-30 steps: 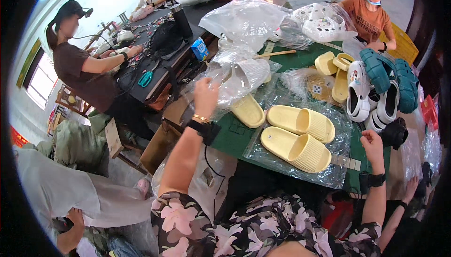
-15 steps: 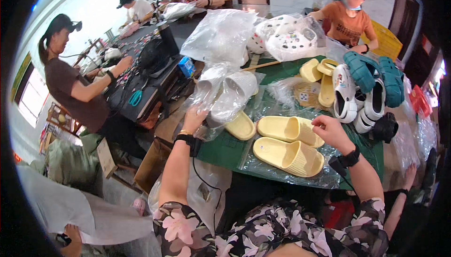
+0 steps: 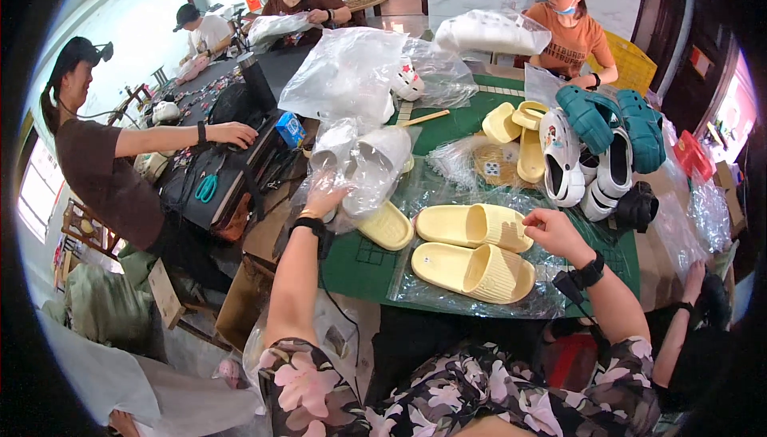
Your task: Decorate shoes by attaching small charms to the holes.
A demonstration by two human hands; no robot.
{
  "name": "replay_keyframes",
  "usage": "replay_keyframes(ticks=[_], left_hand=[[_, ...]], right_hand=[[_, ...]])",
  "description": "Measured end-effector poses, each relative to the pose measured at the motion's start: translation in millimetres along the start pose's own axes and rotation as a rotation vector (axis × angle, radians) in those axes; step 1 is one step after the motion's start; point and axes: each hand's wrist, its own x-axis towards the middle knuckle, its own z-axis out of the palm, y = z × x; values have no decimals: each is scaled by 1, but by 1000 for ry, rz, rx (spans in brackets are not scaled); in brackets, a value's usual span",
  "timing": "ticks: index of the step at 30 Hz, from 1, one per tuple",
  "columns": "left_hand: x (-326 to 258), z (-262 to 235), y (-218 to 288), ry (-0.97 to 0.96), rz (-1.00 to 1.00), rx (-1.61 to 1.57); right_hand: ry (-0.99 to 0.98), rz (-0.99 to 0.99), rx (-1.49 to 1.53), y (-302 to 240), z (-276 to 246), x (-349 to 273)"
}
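My left hand (image 3: 326, 195) is closed on the near end of a clear plastic bag (image 3: 323, 167) that holds pale grey slippers (image 3: 375, 167). One loose pale yellow slipper (image 3: 387, 227) lies beneath this bag's near edge. To the right, two matching yellow slippers (image 3: 473, 272) lie side by side on a flat clear bag (image 3: 403, 281), toes to the right. My right hand (image 3: 557, 233) is at the toe end of the farther yellow slipper (image 3: 451, 225), its fingers curled and pinched together. What they pinch, if anything, is too small to tell.
Yellow slippers (image 3: 530, 153), white clogs (image 3: 563, 161) and teal clogs (image 3: 641, 129) crowd the right of the green table (image 3: 351, 265). A large plastic bag (image 3: 343, 69) lies farther back. Co-workers stand or sit around; a dark table (image 3: 192, 197) with teal-handled scissors (image 3: 206, 188) is at left.
The view has swung slightly right. A bag of white clogs has moved back toward the co-worker in orange. The co-worker at left has stretched an arm over the dark table. My hands barely moved.
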Motion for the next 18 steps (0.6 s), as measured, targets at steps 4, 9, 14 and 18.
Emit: replay_keyframes(ticks=[4,9,14,18], left_hand=[[49,-31,68,-337,-294,-376],[61,-75,104,-214,-342,-205],[43,-62,85,245,-430,-545],[44,-90,109,335,-462,-692]], right_hand=[[45,65,-4,12,-4,-13],[24,115,19,12,-6,-16],[-3,101,14,3,-3,-12],[47,104,70,7,-6,-13]])
